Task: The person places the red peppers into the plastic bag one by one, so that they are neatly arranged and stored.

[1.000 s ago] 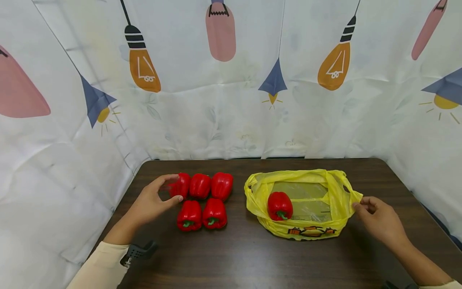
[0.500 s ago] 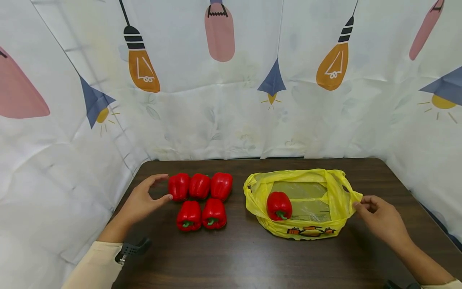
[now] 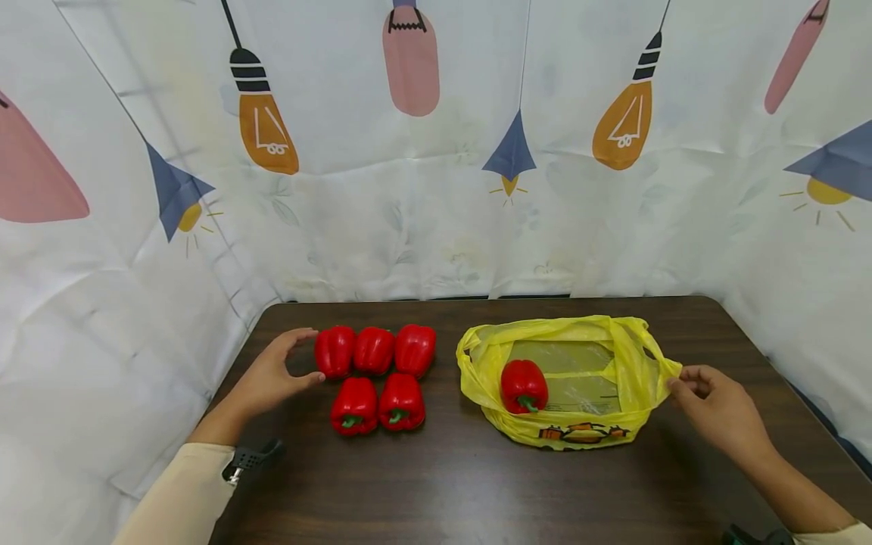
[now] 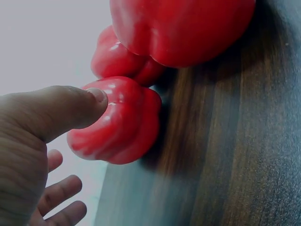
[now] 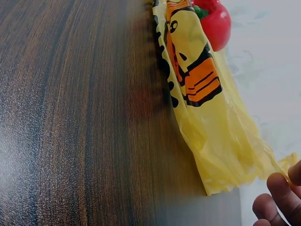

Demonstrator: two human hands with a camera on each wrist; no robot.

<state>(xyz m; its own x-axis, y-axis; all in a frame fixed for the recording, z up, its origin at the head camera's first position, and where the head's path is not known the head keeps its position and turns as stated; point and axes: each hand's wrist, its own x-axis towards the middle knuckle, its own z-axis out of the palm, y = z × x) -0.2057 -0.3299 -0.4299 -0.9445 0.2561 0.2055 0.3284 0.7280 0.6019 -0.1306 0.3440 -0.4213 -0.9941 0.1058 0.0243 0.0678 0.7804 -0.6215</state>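
Head cam: my left hand rests on the dark wood table beside five red bell peppers, three in a back row, two in front. Fingers spread in a loose arc round the leftmost back pepper; thumb tip just touches its near side, index curves over the far side w/o a real clamp. Front pair sits just right of that hand. My right hand is at the right edge of a yellow plastic bag, fingertips pinching the bag's handle. Bag lies open on the table w/ one red pepper inside, near its left end.

Left wrist cam: thumb pressed against a pepper; other fingers below, apart from it, relaxed. Two more peppers behind, touching each other.

Right wrist cam: bag w/ orange-black print lies flat on the wood, pepper at its far end. Only my fingertips show at the corner; can't tell the pinch from here.
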